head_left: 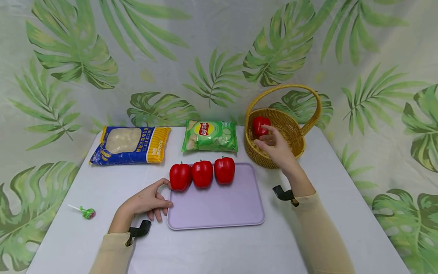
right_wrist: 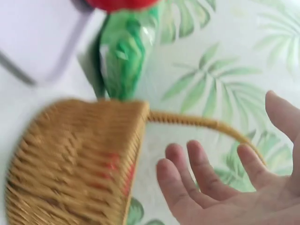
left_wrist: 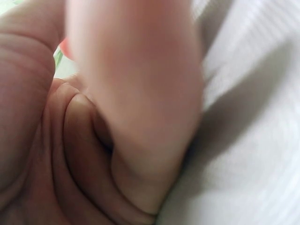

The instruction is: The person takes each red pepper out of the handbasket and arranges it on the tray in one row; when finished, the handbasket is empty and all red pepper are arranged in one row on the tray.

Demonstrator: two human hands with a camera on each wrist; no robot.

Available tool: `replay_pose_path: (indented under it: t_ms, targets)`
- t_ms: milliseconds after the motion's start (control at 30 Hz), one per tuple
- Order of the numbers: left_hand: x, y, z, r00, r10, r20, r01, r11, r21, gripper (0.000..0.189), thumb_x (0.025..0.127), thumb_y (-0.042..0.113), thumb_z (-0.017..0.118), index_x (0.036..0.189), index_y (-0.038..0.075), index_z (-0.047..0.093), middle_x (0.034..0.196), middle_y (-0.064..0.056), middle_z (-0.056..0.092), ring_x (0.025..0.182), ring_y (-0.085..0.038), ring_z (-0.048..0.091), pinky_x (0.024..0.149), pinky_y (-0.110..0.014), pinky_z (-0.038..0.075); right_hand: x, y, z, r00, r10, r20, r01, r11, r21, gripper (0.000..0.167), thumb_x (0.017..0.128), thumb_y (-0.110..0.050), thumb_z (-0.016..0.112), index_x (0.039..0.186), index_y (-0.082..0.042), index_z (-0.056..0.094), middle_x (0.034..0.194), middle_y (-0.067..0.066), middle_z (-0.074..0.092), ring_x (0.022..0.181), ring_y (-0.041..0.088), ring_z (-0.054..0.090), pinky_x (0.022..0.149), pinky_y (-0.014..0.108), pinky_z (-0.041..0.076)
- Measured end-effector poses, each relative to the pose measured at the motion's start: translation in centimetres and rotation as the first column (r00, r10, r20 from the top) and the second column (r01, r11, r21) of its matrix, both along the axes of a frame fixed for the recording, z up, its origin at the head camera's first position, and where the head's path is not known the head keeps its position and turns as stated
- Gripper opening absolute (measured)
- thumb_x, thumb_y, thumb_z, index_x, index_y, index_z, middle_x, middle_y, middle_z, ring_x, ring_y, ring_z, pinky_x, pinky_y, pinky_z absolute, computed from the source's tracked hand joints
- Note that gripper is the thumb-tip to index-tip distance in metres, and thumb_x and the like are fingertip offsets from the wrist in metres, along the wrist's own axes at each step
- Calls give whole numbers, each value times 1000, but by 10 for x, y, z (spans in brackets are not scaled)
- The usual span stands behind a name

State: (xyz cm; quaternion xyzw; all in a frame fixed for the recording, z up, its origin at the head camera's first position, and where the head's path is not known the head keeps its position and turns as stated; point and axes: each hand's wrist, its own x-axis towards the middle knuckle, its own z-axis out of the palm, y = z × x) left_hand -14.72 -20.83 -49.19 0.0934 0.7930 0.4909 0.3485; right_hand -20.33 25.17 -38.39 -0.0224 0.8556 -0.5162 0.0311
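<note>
My right hand point(head_left: 273, 146) is over the front of the wicker basket point(head_left: 297, 150), its fingers spread and holding nothing. One red bell pepper point(head_left: 259, 127) lies inside the basket, on its left side. In the right wrist view, the fingers point(right_wrist: 206, 178) are apart beside the basket's rim. A lilac tray point(head_left: 219, 209) carries a row of 3 more red bell peppers point(head_left: 202, 174) along its back edge. My left hand point(head_left: 148, 199) rests at the tray's left edge, thumb by the rim and index fingertip right at the leftmost pepper. Close, blurred fingers fill the left wrist view.
Behind the tray lies a green bag of potato chips point(head_left: 210, 136). A blue and yellow pasta bag point(head_left: 130, 145) is at the back left, with a wrapped lollipop point(head_left: 88, 213) nearer on the left. The basket's tall handle point(head_left: 284, 87) arches above it, and leaf-patterned cloth point(head_left: 212, 80) hangs behind.
</note>
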Motion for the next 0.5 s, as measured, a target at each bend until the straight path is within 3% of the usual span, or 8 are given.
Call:
replay_pose_path:
  t_ms: [167,500]
  targets:
    - [0,0,1,1000,1,1,-1,1000,1,63,96,29,80,141,14,38,79,-10,78,53,-20,73,46,-25,55,-22,21,15,998,-64,-16,63,997,-40,79,103,-40,68,168,-22,25,159,24,46,147,44,44,120,62,41]
    - [1,1,3,1000,3,-3,-3,1000,-1,63,96,29,80,141,13,38,78,-10,77,53,-21,72,46,-25,55,-68,43,45,989,-66,134,80,991,-103,90,104,-39,66,171,-26,9,174,27,18,160,46,24,130,63,24]
